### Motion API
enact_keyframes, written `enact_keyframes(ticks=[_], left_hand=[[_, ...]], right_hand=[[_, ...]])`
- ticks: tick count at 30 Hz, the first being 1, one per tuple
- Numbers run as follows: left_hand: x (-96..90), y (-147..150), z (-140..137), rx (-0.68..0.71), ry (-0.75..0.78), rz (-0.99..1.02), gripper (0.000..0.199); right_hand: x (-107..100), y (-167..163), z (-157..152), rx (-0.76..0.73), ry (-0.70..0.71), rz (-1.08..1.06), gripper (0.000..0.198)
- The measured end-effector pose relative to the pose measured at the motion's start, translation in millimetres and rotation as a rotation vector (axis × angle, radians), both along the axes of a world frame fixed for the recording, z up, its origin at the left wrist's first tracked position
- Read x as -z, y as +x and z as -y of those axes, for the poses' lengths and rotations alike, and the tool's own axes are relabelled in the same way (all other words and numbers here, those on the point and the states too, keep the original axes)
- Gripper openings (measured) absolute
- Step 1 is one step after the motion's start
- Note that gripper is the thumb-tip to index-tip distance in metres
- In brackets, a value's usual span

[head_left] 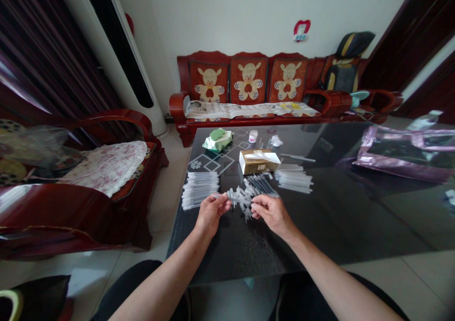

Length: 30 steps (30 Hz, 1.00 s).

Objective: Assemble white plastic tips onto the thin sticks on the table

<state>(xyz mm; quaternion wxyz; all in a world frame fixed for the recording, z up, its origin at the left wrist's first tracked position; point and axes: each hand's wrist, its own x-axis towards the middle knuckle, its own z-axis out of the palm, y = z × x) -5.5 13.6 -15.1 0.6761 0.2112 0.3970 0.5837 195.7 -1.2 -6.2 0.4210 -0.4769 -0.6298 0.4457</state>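
My left hand (212,210) pinches a translucent pen barrel (235,198) that points across toward my right hand (271,212). The fingers of the right hand are closed near the barrel's far end; whatever small piece they grip is hidden. Beneath and between the hands lies a loose heap of whitish pen caps (247,213). A bundle of dark pen refills (265,184) lies just beyond the right hand. Left of the heap, pale pens (201,188) are laid in a row. To the right is another stack of frosted pen barrels (293,178).
Behind the refills stands a tissue box (251,165) on the black table (249,259). Farther back are a green wipes pack (217,142), a small white tub (253,136) and crumpled tissue (276,141). A pink-edged clear bag (401,157) lies at the right.
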Motion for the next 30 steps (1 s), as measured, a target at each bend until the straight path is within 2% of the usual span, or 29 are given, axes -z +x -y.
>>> enact_keyframes(ticks=[6,11,17,30], left_hand=[[-1.5,2,1,-0.022,-0.098,0.067,0.015],[-1.2,0,-2,-0.028,-0.087,0.069,0.016],[-1.0,-1,-3,-0.024,-0.076,0.084,0.019],[-2.3,0,-1,0.016,-0.083,0.085,0.018]], right_hand=[[-1,-2,5,0.082,0.127,0.086,0.016],[-10,-1,8,0.11,0.258,0.186,0.013],[-14,1,8,0.111,0.252,0.174,0.012],[-8,1,7,0.106,0.231,0.174,0.012]])
